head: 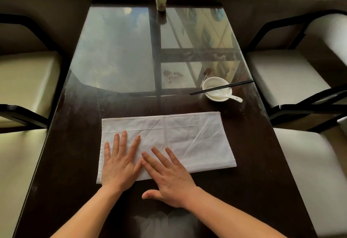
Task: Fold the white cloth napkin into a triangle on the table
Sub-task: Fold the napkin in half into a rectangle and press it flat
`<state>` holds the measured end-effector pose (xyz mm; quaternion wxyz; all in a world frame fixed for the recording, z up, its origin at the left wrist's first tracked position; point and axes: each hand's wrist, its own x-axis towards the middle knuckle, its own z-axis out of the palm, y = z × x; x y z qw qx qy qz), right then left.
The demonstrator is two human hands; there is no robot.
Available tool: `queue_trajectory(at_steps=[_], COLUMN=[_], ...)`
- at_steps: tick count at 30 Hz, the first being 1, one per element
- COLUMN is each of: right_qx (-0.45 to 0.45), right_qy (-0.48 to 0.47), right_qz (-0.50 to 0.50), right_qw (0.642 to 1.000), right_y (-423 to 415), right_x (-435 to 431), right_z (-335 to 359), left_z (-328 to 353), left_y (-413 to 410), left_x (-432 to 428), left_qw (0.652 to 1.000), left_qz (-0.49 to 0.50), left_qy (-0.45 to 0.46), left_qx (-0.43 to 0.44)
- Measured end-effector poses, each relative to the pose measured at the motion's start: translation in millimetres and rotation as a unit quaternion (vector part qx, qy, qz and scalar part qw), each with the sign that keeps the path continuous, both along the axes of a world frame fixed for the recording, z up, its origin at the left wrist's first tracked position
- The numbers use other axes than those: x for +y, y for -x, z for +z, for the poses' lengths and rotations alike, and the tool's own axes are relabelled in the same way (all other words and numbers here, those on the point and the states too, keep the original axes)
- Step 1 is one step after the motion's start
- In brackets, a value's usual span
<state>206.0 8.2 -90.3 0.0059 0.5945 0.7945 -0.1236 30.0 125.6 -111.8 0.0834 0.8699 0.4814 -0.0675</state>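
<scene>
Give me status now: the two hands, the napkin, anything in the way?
Left hand and right hand both flat, pressing the napkin. Napkin lies as a rectangle, no triangle yet. Bowl, chopsticks, spoon stand beyond it, not touching.

Open dark glass-topped table [122, 59] beyond the white cloth napkin [178, 134].
Right: white ceramic bowl [214, 82] under black chopsticks [221, 87]; far edge: white paper cup [161, 0].
</scene>
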Motion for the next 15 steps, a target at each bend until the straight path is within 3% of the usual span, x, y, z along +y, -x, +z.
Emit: queue_trajectory(at_steps=[5,7,15], right_qx=[-0.012,-0.012,-0.070], right_qy=[0.014,0.032,0.097], right_qz=[-0.018,-0.042,-0.204], right_qw=[1.000,0.999,0.972], right_y=[-10,-23,-107], right_x=[-14,-27,-100], right_z=[-1,-2,-5], left_z=[6,3,-1], left_y=[6,14,20], left_x=[-15,-27,-31], left_qw=[0.999,1.000,0.999], left_qz=[0.012,0.019,0.031], left_qy=[-0.006,0.007,0.017], left_qx=[-0.041,-0.012,0.006])
